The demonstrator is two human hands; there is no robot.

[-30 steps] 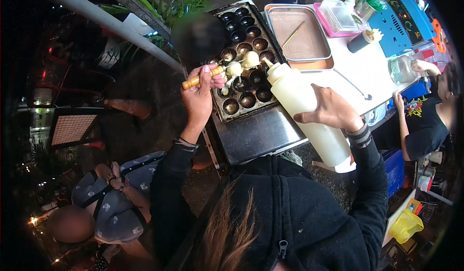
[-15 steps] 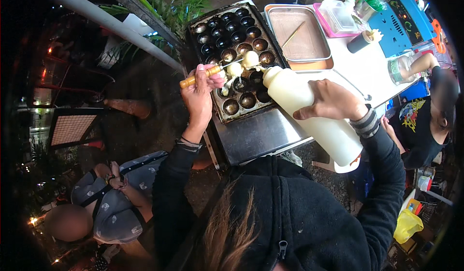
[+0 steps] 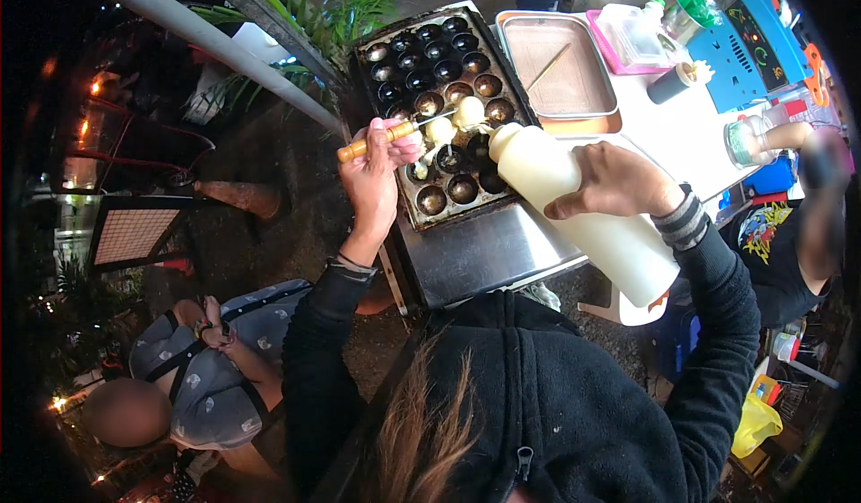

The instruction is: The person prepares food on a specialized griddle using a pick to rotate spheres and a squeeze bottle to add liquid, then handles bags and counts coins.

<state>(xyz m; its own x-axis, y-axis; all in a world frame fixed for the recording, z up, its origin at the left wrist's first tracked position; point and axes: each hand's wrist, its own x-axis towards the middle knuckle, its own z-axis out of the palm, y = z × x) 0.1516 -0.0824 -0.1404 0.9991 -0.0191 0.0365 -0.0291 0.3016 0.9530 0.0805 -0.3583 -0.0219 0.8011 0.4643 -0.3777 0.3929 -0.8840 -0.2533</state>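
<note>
Left hand: gripping wooden-handled pick | Right hand: clasping squeeze bottle (cream-coloured, tilted) | Dimpled pan: pale lumps near pick's tip

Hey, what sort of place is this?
Probably an outdoor food stall, perhaps after dark: a dimpled griddle bears pale balls, the right hand holds a large squeeze bottle beside them, and leafy plants show just beyond.
</note>
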